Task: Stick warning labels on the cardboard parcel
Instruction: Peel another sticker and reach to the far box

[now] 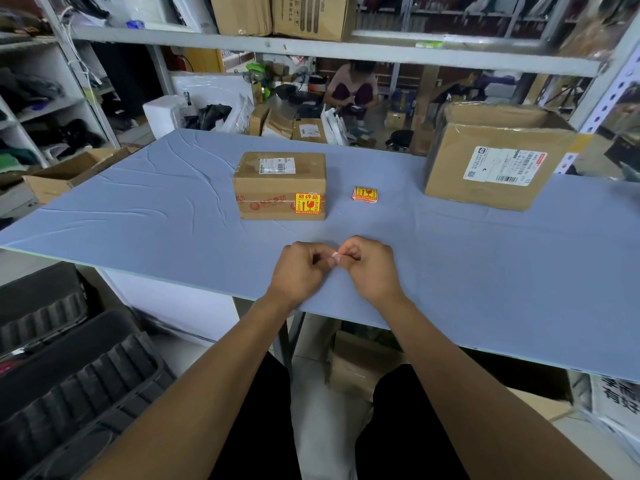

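Note:
A small cardboard parcel [279, 185] stands on the blue table [138, 209], a white shipping label on its top. One yellow-and-red warning label [307, 203] is stuck on its near face at the right. A small stack of warning labels [364, 195] lies just right of the parcel. My left hand [300, 268] and my right hand [371, 265] meet above the table's near edge, in front of the parcel. Their fingertips pinch a small white scrap of paper [335, 254] between them; most of it is hidden by the fingers.
A larger open cardboard box [491, 161] with a shipping label stands at the table's far right. Metal shelving with boxes rises behind. A person crouches on the floor beyond the table. Dark plastic crates [69, 375] sit at my left, below the table.

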`<state>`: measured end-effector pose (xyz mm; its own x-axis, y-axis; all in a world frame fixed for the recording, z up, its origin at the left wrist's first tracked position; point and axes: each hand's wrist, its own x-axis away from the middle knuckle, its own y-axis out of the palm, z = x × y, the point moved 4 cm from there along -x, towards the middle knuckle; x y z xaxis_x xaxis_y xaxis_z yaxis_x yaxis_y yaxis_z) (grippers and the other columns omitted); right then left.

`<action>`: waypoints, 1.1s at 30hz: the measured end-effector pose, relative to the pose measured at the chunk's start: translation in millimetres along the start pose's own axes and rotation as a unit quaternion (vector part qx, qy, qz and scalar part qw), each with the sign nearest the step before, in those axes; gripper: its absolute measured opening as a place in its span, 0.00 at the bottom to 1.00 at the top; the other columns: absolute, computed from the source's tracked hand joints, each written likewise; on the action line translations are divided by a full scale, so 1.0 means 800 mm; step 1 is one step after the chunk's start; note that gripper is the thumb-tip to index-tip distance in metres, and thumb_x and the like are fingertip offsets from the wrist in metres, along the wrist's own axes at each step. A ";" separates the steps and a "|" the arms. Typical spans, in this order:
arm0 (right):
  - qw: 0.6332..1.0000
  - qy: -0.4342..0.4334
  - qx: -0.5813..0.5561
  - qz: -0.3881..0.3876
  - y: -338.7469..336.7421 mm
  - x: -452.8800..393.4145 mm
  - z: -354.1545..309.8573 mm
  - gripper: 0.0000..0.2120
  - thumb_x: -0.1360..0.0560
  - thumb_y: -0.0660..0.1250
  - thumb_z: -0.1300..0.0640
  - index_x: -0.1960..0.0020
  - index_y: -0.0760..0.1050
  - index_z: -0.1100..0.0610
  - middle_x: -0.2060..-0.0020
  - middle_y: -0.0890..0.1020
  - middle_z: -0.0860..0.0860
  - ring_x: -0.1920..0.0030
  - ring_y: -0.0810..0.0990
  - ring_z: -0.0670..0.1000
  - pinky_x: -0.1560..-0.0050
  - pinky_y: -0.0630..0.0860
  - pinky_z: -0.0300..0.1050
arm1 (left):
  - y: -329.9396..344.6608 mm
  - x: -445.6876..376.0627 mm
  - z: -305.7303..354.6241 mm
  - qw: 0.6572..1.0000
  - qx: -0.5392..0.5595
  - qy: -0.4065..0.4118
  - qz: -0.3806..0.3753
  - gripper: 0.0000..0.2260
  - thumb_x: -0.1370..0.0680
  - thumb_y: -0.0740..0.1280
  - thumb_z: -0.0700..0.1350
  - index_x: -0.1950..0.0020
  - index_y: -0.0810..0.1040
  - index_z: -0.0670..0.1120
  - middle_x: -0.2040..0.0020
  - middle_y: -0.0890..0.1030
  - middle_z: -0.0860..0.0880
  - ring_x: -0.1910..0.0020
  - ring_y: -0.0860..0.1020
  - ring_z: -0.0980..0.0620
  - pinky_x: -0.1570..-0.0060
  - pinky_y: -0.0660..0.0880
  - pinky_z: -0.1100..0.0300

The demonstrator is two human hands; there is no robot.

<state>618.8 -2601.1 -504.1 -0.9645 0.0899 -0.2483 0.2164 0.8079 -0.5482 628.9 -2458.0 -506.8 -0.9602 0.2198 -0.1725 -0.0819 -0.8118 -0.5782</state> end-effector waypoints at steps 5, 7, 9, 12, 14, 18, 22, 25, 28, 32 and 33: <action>0.996 0.023 -0.052 -0.066 -0.021 0.000 0.002 0.08 0.24 0.66 0.64 0.57 0.83 0.60 0.63 0.85 0.57 0.62 0.83 0.54 0.55 0.81 0.44 | 0.006 -0.007 0.018 0.993 -0.118 -0.011 0.018 0.08 0.22 0.68 0.46 0.52 0.86 0.45 0.56 0.87 0.45 0.55 0.82 0.45 0.54 0.78 0.52; 0.997 0.030 -0.019 -0.075 -0.045 -0.008 0.005 0.09 0.24 0.64 0.65 0.58 0.83 0.59 0.62 0.85 0.59 0.59 0.84 0.59 0.52 0.82 0.51 | 0.016 -0.020 0.034 0.985 -0.171 0.004 -0.011 0.09 0.21 0.66 0.46 0.52 0.85 0.44 0.54 0.86 0.43 0.53 0.81 0.42 0.56 0.75 0.55; 0.994 0.015 0.087 -0.068 -0.081 -0.021 0.008 0.09 0.25 0.64 0.65 0.57 0.83 0.61 0.59 0.86 0.58 0.55 0.84 0.58 0.48 0.79 0.50 | 0.030 -0.037 0.060 0.975 -0.217 0.032 -0.044 0.10 0.21 0.65 0.47 0.50 0.84 0.44 0.51 0.85 0.41 0.50 0.81 0.40 0.57 0.71 0.56; 0.976 0.030 0.211 -0.054 -0.152 -0.047 0.017 0.10 0.25 0.62 0.62 0.56 0.82 0.64 0.58 0.86 0.59 0.53 0.83 0.61 0.49 0.78 0.51 | 0.053 -0.076 0.113 0.958 -0.259 0.094 -0.082 0.13 0.19 0.62 0.48 0.50 0.83 0.43 0.49 0.84 0.40 0.47 0.81 0.39 0.54 0.74 0.54; 0.963 0.057 0.262 -0.025 -0.207 -0.065 0.023 0.11 0.25 0.60 0.62 0.57 0.81 0.65 0.58 0.84 0.61 0.53 0.81 0.64 0.53 0.79 0.52 | 0.063 -0.108 0.158 0.947 -0.281 0.126 -0.090 0.13 0.19 0.61 0.47 0.50 0.83 0.42 0.48 0.83 0.39 0.47 0.80 0.37 0.55 0.74 0.53; 0.939 0.106 0.323 0.050 -0.311 -0.101 0.018 0.12 0.24 0.57 0.60 0.54 0.80 0.61 0.54 0.81 0.59 0.54 0.77 0.62 0.59 0.71 0.45 | 0.072 -0.179 0.257 0.947 -0.278 0.138 -0.089 0.08 0.22 0.62 0.45 0.48 0.80 0.46 0.46 0.81 0.40 0.45 0.79 0.37 0.55 0.72 0.53; 0.927 0.133 0.344 0.071 -0.380 -0.147 0.017 0.12 0.24 0.56 0.60 0.65 0.71 0.55 0.64 0.76 0.55 0.61 0.72 0.58 0.63 0.69 0.44 | 0.081 -0.247 0.336 0.953 -0.258 0.147 -0.067 0.08 0.23 0.66 0.46 0.46 0.78 0.46 0.47 0.82 0.42 0.46 0.80 0.39 0.49 0.78 0.49; 0.927 0.135 0.343 0.067 -0.407 -0.188 0.018 0.16 0.23 0.54 0.62 0.70 0.65 0.56 0.74 0.71 0.53 0.70 0.70 0.57 0.73 0.60 0.41 | 0.094 -0.288 0.367 0.938 -0.305 0.158 -0.047 0.08 0.22 0.65 0.44 0.45 0.78 0.45 0.47 0.82 0.42 0.46 0.80 0.39 0.53 0.75 0.50; 0.928 0.135 0.341 0.068 -0.421 -0.224 0.020 0.14 0.24 0.56 0.61 0.69 0.68 0.58 0.73 0.71 0.53 0.73 0.68 0.51 0.75 0.59 0.40 | 0.106 -0.325 0.376 0.931 -0.328 0.156 -0.030 0.07 0.22 0.65 0.44 0.46 0.79 0.46 0.47 0.82 0.42 0.46 0.80 0.39 0.54 0.75 0.49; 0.932 0.119 0.333 0.077 -0.420 -0.256 0.037 0.09 0.25 0.58 0.59 0.62 0.73 0.56 0.66 0.76 0.55 0.69 0.72 0.53 0.66 0.66 0.41 | 0.130 -0.365 0.361 0.936 -0.314 0.136 -0.077 0.06 0.23 0.66 0.43 0.51 0.82 0.46 0.49 0.83 0.43 0.47 0.81 0.42 0.54 0.76 0.53; 0.931 0.115 0.337 0.078 -0.416 -0.260 0.042 0.09 0.25 0.58 0.59 0.62 0.74 0.55 0.66 0.77 0.54 0.68 0.73 0.54 0.65 0.67 0.40 | 0.132 -0.370 0.355 0.937 -0.309 0.134 -0.089 0.07 0.23 0.65 0.41 0.53 0.83 0.46 0.49 0.83 0.44 0.47 0.80 0.42 0.53 0.76 0.54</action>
<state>752.7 -2908.5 -296.7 -0.9038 0.3601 -0.2313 0.3273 0.2333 -0.9157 828.4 -2762.3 -290.6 -0.8378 0.5170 -0.1758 0.0159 -0.2987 -0.9542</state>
